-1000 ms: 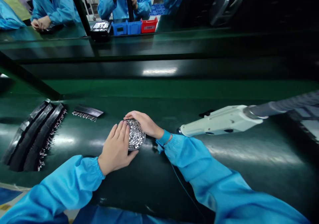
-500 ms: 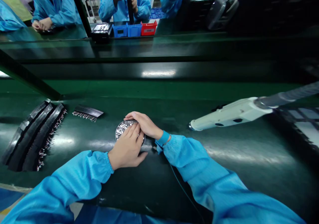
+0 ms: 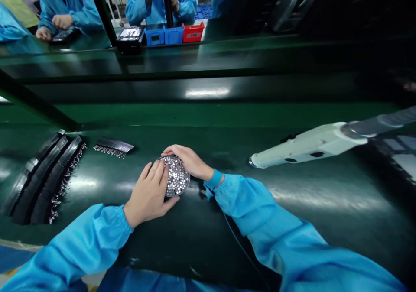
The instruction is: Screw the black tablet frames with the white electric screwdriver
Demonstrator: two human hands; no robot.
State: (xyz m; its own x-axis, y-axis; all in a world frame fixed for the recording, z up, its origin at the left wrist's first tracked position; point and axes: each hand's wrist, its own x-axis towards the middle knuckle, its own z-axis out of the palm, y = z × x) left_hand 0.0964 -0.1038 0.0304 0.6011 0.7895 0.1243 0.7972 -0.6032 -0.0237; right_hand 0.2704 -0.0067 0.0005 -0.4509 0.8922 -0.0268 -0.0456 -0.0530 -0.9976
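Note:
A round, shallow plate [image 3: 178,180] covered with small shiny silver discs or holes lies on the dark green work surface before me. I cannot tell whether the shiny dots are loose pieces. Spread flat over its left part is my left hand [image 3: 150,193], with fingers stretched and thumb apart. My right hand [image 3: 186,158] curves round the far right rim, its fingers partly hidden behind the plate. A blue wrist strap [image 3: 214,180] with a thin cord circles my right wrist.
Black strips with fringed wire ends [image 3: 48,175] lie at the left, near a shorter strip [image 3: 113,147]. From the right reaches a white tapered device [image 3: 305,147] on a grey hose. Beyond are blue bins [image 3: 164,36], a red bin [image 3: 193,33] and co-workers in blue sleeves.
My left hand has slid left across the plate, uncovering its middle and right side. My right hand has stayed at the far rim. Across the bench, a co-worker's hands have moved apart.

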